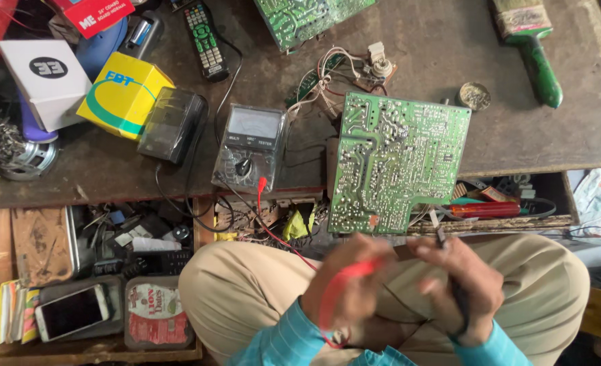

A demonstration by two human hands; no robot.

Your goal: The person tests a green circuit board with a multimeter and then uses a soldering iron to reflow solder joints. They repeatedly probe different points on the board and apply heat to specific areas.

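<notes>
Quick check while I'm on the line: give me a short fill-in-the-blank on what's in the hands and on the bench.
1. The left hand holds a ____ probe.
2. The right hand holds a ____ probe.
3. The large circuit board lies with its ____ side up.
4. The analog multimeter lies to the ____ of that board.

Missing words: red; black; solder; left

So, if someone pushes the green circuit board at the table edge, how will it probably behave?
The green circuit board looks thin and flat, so probably stiff and light. Its lower part hangs over the table edge, so a push toward the person could tip it off. Attached wires may drag.
</notes>
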